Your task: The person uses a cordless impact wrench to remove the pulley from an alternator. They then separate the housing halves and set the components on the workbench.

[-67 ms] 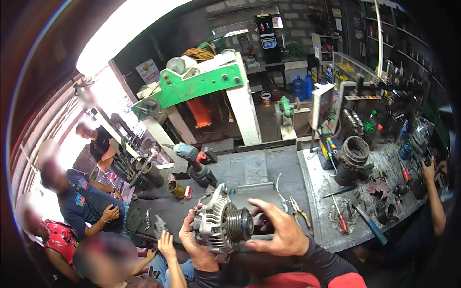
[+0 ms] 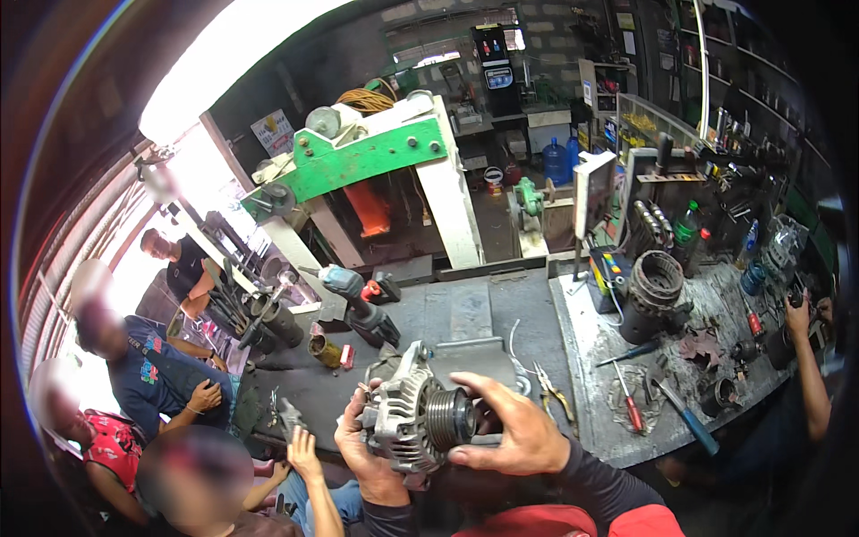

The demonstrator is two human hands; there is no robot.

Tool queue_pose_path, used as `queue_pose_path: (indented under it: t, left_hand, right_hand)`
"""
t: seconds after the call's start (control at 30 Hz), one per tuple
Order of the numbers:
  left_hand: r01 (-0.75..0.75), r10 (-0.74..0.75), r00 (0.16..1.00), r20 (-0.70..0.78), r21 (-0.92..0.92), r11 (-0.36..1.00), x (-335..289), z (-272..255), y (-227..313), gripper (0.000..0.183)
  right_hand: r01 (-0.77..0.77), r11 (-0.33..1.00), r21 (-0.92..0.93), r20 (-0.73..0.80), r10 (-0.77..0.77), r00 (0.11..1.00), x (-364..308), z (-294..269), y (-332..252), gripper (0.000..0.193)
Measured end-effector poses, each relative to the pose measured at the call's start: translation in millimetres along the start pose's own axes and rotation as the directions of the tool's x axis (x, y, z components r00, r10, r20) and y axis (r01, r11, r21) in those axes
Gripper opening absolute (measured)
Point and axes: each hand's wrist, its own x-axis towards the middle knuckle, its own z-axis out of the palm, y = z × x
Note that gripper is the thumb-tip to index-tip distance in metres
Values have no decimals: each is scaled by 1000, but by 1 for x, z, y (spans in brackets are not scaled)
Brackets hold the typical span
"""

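A silver-grey alternator (image 2: 407,422) with a ribbed pulley (image 2: 450,419) is held up over the near edge of the bench. My left hand (image 2: 365,452) grips its body from the left and below, thumb upward. At the pulley end, my right hand (image 2: 519,430) curves round the rim with thumb below and forefinger above; its other fingers are partly shaded. Behind the alternator, a cordless impact wrench (image 2: 360,304) stands on the bench. Pliers with yellow handles (image 2: 555,394) lie beyond my right hand.
The dark bench (image 2: 447,309) also bears a rusty can (image 2: 324,349). On the metal table at right are a hammer (image 2: 687,419), a red screwdriver (image 2: 633,407) and a round motor housing (image 2: 658,286). Several people are at left; another person's hand (image 2: 796,313) works far right.
My right hand has closed in on the pulley, its thumb and forefinger now at the rim. The alternator has shifted slightly in view. A person's hand at lower left has moved a little.
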Motion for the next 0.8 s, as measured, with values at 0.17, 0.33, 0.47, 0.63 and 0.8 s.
queue_pose_path:
  t: [0.17, 0.33, 0.47, 0.63, 0.8]
  left_hand:
    - [57, -63, 997, 48, 121, 991, -25, 13, -54, 32]
    - [-63, 136, 968, -211, 322, 945, -20, 15, -82, 18]
    - [-368, 439, 893, 104, 731, 575, -20, 20, -79, 13]
    - [-609, 290, 774, 563, 788, 95, -23, 27, -68, 25]
    - [-500, 167, 865, 473, 842, 205, -11, 19, -72, 32]
  right_hand:
    - [-84, 968, 237, -12, 89, 996, -24, -20, 21, 69]
    - [-193, 880, 434, -40, 233, 972, -35, -21, 41, 61]
    - [-207, 920, 333, -110, 255, 961, -33, -23, 46, 52]
    - [-209, 910, 358, -104, 262, 960, -26, -22, 54, 57]
    - [-222, 939, 261, -93, 253, 963, -22, -19, 56, 60]
